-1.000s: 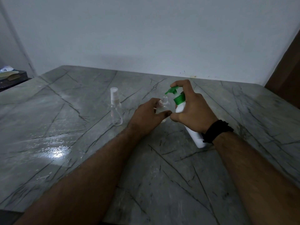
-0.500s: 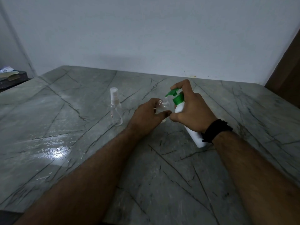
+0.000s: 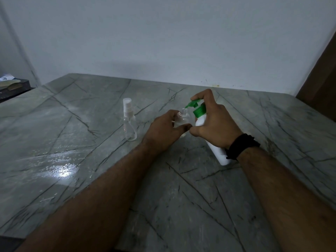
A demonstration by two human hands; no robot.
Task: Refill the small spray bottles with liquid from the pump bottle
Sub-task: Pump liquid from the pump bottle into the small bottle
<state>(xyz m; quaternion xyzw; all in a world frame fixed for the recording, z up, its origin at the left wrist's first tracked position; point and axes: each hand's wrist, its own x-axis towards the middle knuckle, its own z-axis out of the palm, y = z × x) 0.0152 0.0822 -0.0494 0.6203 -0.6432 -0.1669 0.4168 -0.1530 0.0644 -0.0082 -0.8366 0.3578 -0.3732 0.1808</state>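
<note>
left hand (image 3: pixel 164 130) curls round the open spray bottle (image 3: pixel 182 119) on the tabletop (image 3: pixel 72 160) | right hand (image 3: pixel 213 122) grips the tilted pump bottle (image 3: pixel 209 135), finger on the pump | I reckon the little one's light, tippy, slick plastic, so hold it low

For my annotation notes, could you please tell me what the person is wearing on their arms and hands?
Both forearms are bare, with no sleeves showing. The right hand has a black band at its wrist, perhaps a watch or bracelet. The left hand shows no gloves, rings or band.
</note>
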